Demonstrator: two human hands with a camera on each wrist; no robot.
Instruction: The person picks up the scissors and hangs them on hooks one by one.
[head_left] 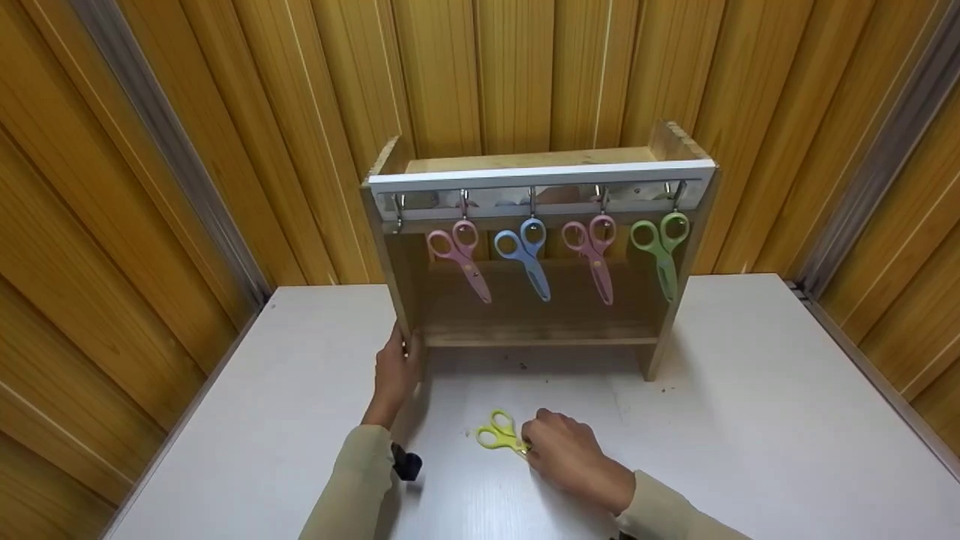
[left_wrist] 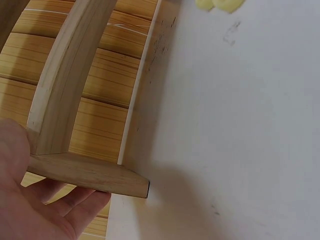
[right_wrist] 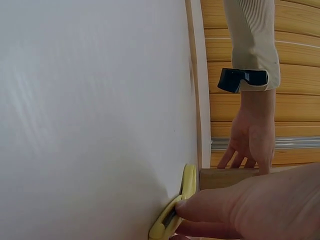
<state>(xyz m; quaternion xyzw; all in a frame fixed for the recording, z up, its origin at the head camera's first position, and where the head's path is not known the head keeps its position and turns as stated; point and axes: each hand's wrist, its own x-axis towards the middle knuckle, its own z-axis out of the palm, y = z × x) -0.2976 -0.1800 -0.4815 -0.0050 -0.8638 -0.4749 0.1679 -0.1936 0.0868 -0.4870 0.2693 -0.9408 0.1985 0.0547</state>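
My left hand (head_left: 394, 371) grips the lower left side panel (left_wrist: 90, 172) of a small wooden shelf rack (head_left: 525, 300), thumb on one face and fingers on the other. In front of the rack, my right hand (head_left: 564, 450) pinches yellow scissors (head_left: 501, 435) by the blade end. Their handle loops point toward the rack, low over the white table (head_left: 322, 315). Along the rack's front rail, metal hooks carry pink scissors (head_left: 459, 259) at left, blue scissors (head_left: 525, 259), more pink scissors (head_left: 592, 255) and green scissors (head_left: 661, 251). The leftmost hook (head_left: 397, 214) is bare.
Wood-look panel walls (head_left: 517, 75) enclose the table behind and on both sides, with grey metal posts (head_left: 180, 150) at the corners. Small dark crumbs (head_left: 523, 366) lie under and before the rack. A black wrist device (head_left: 406, 462) sits on the left sleeve.
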